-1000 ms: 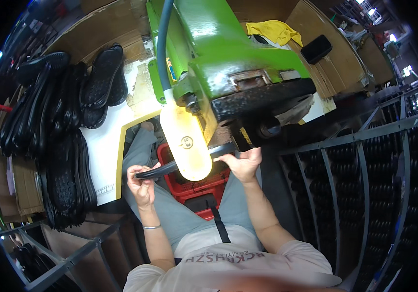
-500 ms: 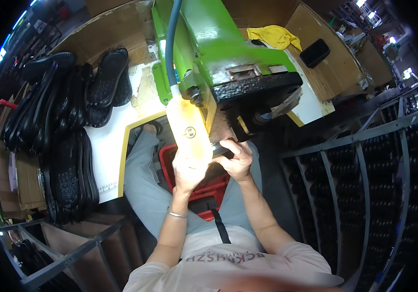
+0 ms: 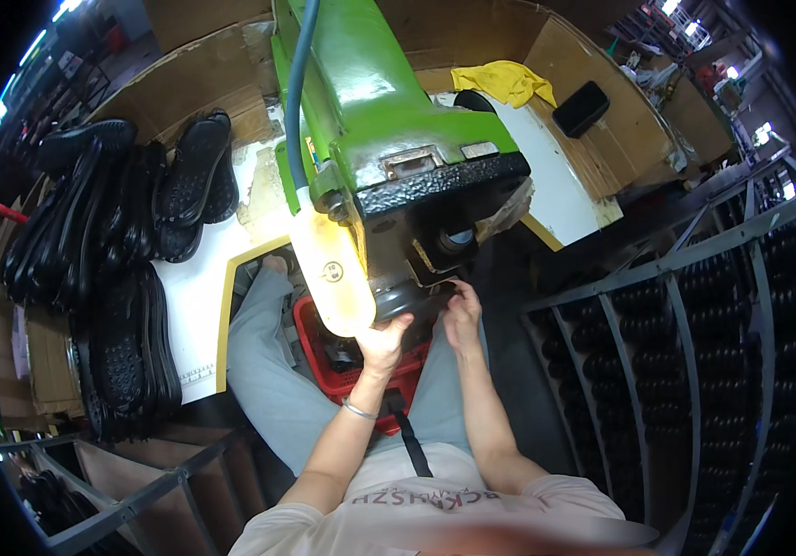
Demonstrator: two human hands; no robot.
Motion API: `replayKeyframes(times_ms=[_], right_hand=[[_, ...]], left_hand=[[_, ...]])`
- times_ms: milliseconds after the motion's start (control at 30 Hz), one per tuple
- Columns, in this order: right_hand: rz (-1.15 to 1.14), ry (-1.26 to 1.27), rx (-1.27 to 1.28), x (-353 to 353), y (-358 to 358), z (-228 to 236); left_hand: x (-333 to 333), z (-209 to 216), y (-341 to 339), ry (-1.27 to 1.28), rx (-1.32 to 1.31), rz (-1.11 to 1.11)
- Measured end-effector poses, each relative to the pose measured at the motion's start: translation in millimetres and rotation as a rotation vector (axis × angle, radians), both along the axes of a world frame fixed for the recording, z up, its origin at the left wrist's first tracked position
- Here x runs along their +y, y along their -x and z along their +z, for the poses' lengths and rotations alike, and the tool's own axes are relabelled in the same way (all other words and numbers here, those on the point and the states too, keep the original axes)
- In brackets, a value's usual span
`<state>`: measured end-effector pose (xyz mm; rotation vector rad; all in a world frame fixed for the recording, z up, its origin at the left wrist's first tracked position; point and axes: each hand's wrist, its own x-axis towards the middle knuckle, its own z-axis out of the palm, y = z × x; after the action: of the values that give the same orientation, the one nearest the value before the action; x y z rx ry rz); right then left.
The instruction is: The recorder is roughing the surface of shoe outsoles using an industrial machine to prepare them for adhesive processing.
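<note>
The shirt [image 3: 528, 521] bears large dark lettering [image 3: 416, 499] and a smaller line; the yellow cover [image 3: 328, 301] a round dark emblem [image 3: 333, 271]; the table [image 3: 186, 306] ruler marks [image 3: 198, 373].

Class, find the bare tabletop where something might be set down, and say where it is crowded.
Bare white tabletop shows between the stacked black soles and the yellow edge, and between the green metal machine and the brown cardboard at right. Crowded: the left end, under soles.
</note>
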<state>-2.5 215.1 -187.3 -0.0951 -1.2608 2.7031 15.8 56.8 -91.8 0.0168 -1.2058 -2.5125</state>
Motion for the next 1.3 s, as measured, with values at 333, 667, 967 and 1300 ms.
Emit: replayKeyframes(times_ms=[333,667,967,1300], right_hand=[[-0.485,-0.815,0.207,50.6,10.8,155.7],[-0.280,-0.826,0.365,-25.6,8.8,189.4],[-0.312,-0.785,0.547,-98.4,5.0,169.4],[-0.464,-1.075,0.567,-96.8,-3.5,153.5]], left_hand=[[-54.0,0.9,2.4,0.905,0.159,0.091],[-125.1,37.5,-19.7,0.101,0.107,0.086],[-182.8,-21.4,-45.6,0.002,-0.069,-0.048],[-92.9,29.9,-5.5,1.114,0.026,0.095]])
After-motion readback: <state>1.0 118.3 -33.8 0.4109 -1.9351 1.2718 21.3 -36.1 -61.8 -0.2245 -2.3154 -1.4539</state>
